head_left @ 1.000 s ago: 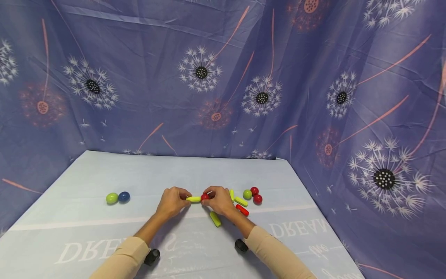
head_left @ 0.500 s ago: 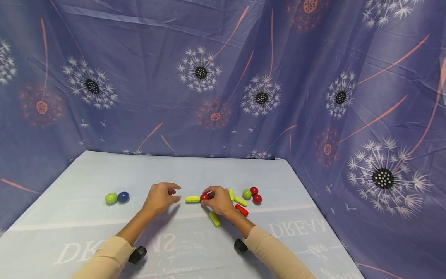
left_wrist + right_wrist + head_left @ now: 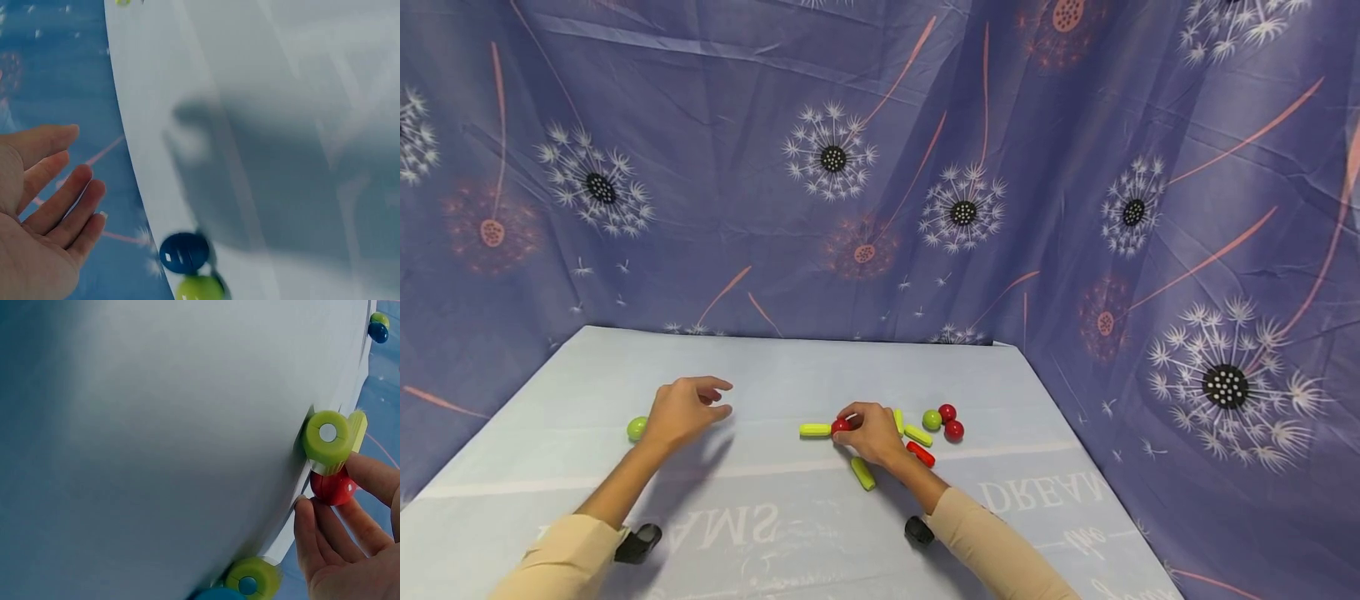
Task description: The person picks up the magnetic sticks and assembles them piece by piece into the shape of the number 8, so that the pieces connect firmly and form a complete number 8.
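My right hand (image 3: 874, 435) pinches a shiny red ball (image 3: 840, 427) between thumb and fingers at the table's middle. The ball sits at the right end of a yellow-green ridged stick (image 3: 815, 430) lying crosswise. Seen from the right wrist, the red ball (image 3: 334, 487) shows between the fingertips, behind a green stick's round end (image 3: 328, 439). My left hand (image 3: 688, 410) hovers over the left side with thumb and fingers apart, holding nothing. A green ball (image 3: 637, 428) peeks out behind it. The blue ball (image 3: 184, 252), hidden in the head view, appears beside the green one in the left wrist view.
Right of my right hand lie yellow-green sticks (image 3: 918, 434) and a red stick (image 3: 921, 453). A green ball (image 3: 932, 419) and two red balls (image 3: 954, 430) cluster farther right. Another green stick (image 3: 862, 473) lies nearer me. Patterned cloth (image 3: 737, 208) hangs behind the table.
My left hand has let go of the yellow-green stick and moved left toward the green and blue balls. The right hand stays on the red ball.
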`<state>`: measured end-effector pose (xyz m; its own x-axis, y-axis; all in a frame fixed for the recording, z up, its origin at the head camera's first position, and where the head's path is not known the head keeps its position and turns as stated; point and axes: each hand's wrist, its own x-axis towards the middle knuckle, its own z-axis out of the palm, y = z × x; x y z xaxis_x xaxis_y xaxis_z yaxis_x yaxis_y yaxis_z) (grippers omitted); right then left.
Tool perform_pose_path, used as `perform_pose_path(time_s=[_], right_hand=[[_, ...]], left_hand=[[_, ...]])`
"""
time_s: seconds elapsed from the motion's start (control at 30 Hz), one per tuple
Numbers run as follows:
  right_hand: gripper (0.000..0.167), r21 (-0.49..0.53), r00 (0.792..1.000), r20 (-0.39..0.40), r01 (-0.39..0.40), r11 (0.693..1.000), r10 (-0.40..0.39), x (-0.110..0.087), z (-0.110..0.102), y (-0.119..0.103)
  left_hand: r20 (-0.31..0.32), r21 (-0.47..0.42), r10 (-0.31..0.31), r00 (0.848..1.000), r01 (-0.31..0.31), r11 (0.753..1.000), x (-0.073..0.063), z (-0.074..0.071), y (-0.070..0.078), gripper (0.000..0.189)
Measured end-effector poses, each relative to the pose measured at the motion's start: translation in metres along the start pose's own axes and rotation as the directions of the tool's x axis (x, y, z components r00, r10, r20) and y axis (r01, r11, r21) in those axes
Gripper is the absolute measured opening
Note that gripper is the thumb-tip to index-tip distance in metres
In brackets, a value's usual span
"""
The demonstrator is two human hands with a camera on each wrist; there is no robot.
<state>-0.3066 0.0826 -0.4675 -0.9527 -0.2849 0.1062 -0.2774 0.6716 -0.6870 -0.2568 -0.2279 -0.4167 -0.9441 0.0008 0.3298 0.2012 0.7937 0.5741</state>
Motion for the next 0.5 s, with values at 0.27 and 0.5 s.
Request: perform_pose_path(time_s=[0.27,0.5], right_hand=[[0.025,0.013,1.000,0.009,0.011,1.000,-0.011,-0.001,-0.001,-0.001],[0.025,0.004,1.000,0.007,0.015,1.000,-0.015,0.000,-0.002,0.000]], left_hand=[[0.016,0.045,-0.052,0.999,0.051,0.998,-0.010,-0.025,-0.025,0.037],[0.041,0.088,-0.078,0.996,0.075,0.993,-0.014,-0.032,-0.048,0.041]])
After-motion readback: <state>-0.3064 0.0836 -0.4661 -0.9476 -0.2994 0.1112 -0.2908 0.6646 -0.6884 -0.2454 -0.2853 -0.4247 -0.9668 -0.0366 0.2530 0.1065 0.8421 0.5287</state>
